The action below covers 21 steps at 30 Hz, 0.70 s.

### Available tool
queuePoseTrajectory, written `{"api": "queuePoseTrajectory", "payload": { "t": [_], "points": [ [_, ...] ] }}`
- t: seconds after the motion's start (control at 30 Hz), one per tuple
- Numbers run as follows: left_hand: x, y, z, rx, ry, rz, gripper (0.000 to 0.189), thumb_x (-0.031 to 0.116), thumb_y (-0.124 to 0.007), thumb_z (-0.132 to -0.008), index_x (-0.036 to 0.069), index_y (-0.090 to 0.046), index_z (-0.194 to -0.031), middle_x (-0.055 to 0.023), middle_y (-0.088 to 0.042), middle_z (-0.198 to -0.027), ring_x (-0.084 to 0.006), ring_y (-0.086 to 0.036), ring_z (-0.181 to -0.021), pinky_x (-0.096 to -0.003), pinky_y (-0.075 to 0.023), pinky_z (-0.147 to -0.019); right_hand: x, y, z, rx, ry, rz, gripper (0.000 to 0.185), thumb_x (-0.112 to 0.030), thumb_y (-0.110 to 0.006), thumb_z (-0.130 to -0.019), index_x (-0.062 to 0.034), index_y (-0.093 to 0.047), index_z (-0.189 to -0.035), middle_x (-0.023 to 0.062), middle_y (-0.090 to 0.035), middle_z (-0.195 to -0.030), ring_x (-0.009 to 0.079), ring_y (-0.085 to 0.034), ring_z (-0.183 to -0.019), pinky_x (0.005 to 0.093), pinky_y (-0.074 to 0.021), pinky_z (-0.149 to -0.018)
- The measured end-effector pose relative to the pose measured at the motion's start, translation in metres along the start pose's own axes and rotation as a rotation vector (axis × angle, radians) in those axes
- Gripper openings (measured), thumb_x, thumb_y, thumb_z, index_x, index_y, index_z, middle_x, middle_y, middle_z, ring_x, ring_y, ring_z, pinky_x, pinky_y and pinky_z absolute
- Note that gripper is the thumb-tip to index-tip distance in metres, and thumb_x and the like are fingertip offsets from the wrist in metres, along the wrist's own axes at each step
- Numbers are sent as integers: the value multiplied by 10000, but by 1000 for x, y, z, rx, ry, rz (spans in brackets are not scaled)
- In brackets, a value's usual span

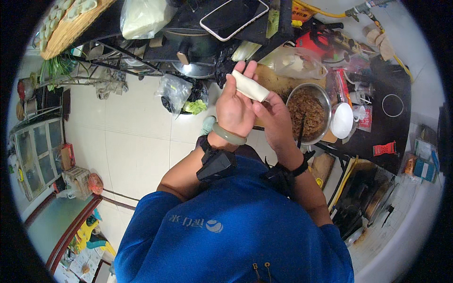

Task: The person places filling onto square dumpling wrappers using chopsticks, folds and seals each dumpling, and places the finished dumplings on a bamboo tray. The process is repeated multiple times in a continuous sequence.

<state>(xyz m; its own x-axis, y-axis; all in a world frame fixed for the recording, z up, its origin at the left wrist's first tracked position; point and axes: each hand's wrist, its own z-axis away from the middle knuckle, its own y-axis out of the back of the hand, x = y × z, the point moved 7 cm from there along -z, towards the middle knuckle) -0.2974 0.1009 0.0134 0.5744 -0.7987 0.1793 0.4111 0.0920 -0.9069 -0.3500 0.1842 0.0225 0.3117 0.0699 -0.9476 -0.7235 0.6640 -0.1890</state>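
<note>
My left hand (234,108) lies palm up, with a pale dough wrapper (249,86) across its fingers and the thumb against one end. The wrapper is curled over into a tube-like shape; whether anything is inside it is hidden. My right hand (277,118) pinches the wrapper's lower right end between thumb and fingers. Close beside that hand stands a metal bowl (328,122) of brown minced filling (307,109), with dark chopsticks (302,131) leaning in it. Under the bowl and behind my hands is a wooden board (269,76).
Right of the bowl is a white bowl (342,121) on the dark table (393,78). A clear plastic bag (297,62) lies behind it. A phone-shaped frame (233,19) and a lidded pot (189,46) are ahead. Folded dumplings (58,17) rest on a woven tray (76,30), far left.
</note>
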Motion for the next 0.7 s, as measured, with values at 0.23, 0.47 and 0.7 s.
{"api": "queuePoseTrajectory", "payload": {
  "t": [0.23, 0.47, 0.7],
  "points": [
    [-9, -7, 3, -70, -95, -321, 506, 377, -223, -1028, 38, -334, -1387, -140, -466, -1378, -214, -517, -1124, -349, -400, -994, -11, 15, -7, 178, 14, -50, 234, -183, -599, -927, -33, -574, -1106, 18, -643, -970, 50, -587, -810, 190, -465, -688],
    [-20, -2, 9, -104, -106, -350, 517, 386, -303, -1020, 9, -382, -1365, -157, -511, -1316, -202, -488, -1197, -328, -350, -1038, -18, 26, -6, 297, 152, -172, 191, -182, -595, -933, -27, -612, -1044, 15, -643, -887, 47, -569, -741, 163, -450, -619],
    [-15, 11, 9, 10, -204, -536, 357, 253, -513, -972, 3, -547, -1225, -97, -619, -1113, -154, -588, -980, -293, -477, -869, -18, 37, -2, 379, 204, -157, 209, -204, -625, -914, -9, -648, -986, 12, -643, -824, 42, -547, -678, 170, -443, -595]
  ]
}}
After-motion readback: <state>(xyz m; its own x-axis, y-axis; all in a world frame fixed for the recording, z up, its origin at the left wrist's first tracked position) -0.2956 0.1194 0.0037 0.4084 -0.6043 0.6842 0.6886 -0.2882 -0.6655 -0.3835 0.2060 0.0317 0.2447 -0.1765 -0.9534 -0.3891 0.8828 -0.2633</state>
